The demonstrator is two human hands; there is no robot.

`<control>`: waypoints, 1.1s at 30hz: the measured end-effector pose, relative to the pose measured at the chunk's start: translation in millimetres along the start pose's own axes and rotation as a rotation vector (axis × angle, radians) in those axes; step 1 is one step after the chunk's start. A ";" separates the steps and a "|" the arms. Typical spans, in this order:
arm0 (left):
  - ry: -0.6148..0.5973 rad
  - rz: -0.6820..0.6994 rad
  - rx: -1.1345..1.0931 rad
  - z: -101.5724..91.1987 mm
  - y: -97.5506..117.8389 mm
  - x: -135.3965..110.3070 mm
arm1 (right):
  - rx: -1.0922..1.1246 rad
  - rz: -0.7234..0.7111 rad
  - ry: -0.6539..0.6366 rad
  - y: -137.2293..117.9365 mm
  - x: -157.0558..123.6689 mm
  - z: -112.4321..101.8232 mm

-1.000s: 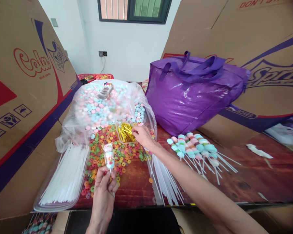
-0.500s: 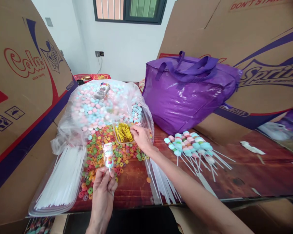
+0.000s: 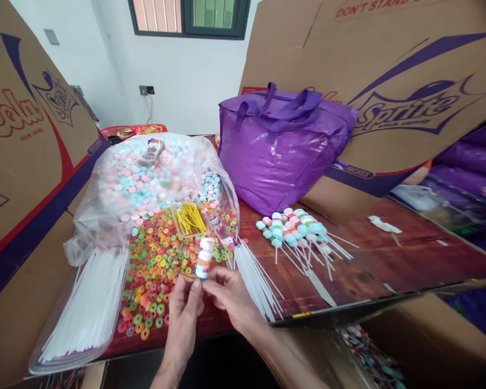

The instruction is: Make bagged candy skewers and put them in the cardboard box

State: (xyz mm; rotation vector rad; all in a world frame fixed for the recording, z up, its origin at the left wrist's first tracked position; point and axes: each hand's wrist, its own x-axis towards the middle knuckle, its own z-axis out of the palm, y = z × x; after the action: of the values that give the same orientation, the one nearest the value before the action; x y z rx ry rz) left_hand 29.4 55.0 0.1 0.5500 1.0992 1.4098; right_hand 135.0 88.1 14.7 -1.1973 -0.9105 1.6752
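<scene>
My left hand [image 3: 186,302] pinches the lower end of a wrapped marshmallow lollipop [image 3: 204,258], which stands upright in its clear printed wrapper. At the neck of that wrapper, my right hand [image 3: 229,294] has its thumb and fingers closed on a gold twist tie [image 3: 189,276], a short yellow end of which shows at the left fingers. Beyond the hands, more gold ties lie in a small clear tray [image 3: 190,220], on top of many ring-shaped gummy candies [image 3: 157,265]. A stack of printed wrappers [image 3: 222,229] rests right of the tray.
White sticks fill a plastic tray [image 3: 85,308] at left; another bundle of sticks [image 3: 255,281] lies right. Behind is a clear bag of marshmallows [image 3: 133,183]. Unwrapped marshmallow sticks [image 3: 295,229] lie before a purple bag [image 3: 283,156]. Cardboard boxes [image 3: 389,59] flank the table [image 3: 348,275].
My right hand has come from the tray of gold ties to the lollipop's neck. The lollipop and left hand have shifted right, and the camera view has turned right.
</scene>
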 end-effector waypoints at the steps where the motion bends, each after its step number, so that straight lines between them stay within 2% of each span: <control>1: 0.000 0.001 0.000 1.4 0.3 0.0 | -0.013 -0.033 -0.004 -0.3 -1.9 -0.7; 3: 0.020 -0.047 -0.060 4.1 3.7 0.8 | -0.015 -0.095 -0.031 1.0 -6.3 -1.8; 5: 0.012 -0.158 -0.168 5.8 9.5 1.4 | 0.051 -0.134 -0.069 4.9 -10.2 -3.0; 8: -0.095 -0.385 -0.382 4.6 18.3 0.1 | 0.192 -0.134 -0.146 8.8 -14.5 -6.4; 10: -0.169 -0.511 -0.514 1.8 21.5 -2.6 | 0.204 -0.143 -0.191 5.3 -16.9 -10.9; 13: -0.240 -0.627 -0.595 -1.7 20.9 -7.5 | -0.007 -0.282 -0.224 -8.8 -20.3 -21.4; 15: -0.276 -0.664 -0.556 -1.4 17.7 -9.6 | -0.191 -0.370 -0.256 -17.2 -22.1 -29.1; 18: -0.277 -0.616 -0.355 3.8 10.5 -10.2 | -0.404 -0.466 -0.236 -16.9 -24.0 -36.9; 21: -0.175 -0.334 -0.098 11.0 2.6 -11.2 | -0.622 -0.603 -0.077 -3.8 -25.6 -36.8; 23: -0.084 -0.143 -0.016 13.6 -1.6 -13.4 | -0.717 -0.642 0.015 3.7 -26.9 -33.3; 26: 0.009 -0.030 0.002 12.2 -4.4 -17.1 | -0.726 -0.585 0.069 4.3 -29.3 -27.8; 28: 0.030 -0.025 0.027 9.2 -4.0 -17.4 | -0.669 -0.503 0.038 -0.1 -30.7 -26.1; 30: 0.014 -0.090 0.025 6.4 -2.3 -14.8 | -0.610 -0.442 -0.001 -4.0 -31.8 -26.8; 32: -0.027 -0.227 -0.046 4.7 0.2 -9.7 | -0.608 -0.481 -0.032 -5.5 -32.8 -29.6; 33: -0.042 -0.301 -0.099 4.3 1.5 -6.7 | -0.635 -0.555 -0.035 -5.4 -33.3 -31.6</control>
State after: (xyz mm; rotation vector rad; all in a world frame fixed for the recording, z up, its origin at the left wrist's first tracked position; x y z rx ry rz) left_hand 33.5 50.2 5.1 0.3254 1.0251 1.1775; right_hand 172.2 61.5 22.0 -1.1551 -1.6960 0.9835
